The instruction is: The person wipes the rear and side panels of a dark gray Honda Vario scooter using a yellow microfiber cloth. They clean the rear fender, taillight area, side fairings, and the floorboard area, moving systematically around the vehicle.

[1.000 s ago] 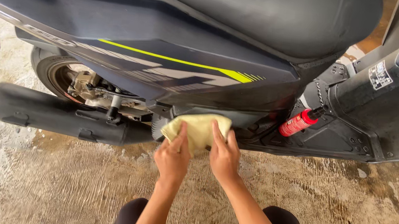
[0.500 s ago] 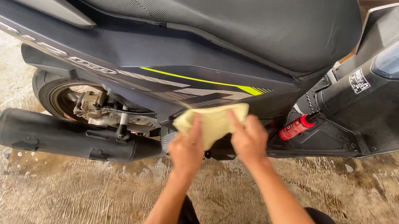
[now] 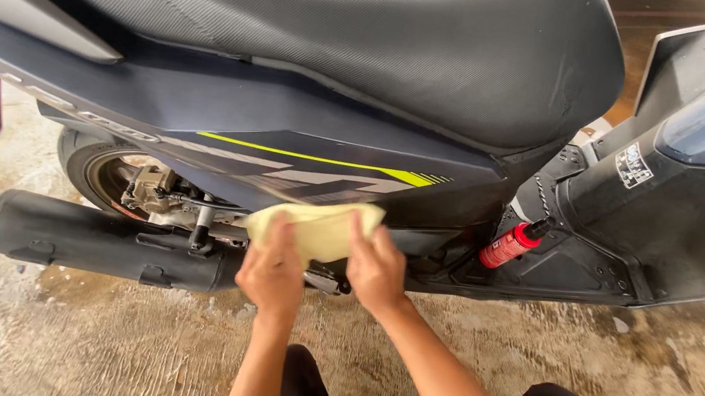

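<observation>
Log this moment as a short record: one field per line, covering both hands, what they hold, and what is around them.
left hand: pressing the pale yellow cloth, fingers on its left part
right hand: gripping the cloth's right edge
cloth position: against the lower edge of the scooter's dark side panel
left of hands: black exhaust muffler, rear wheel behind it
right of hands: small red bottle lying on the footboard
above: black seat
ground: wet concrete floor
</observation>
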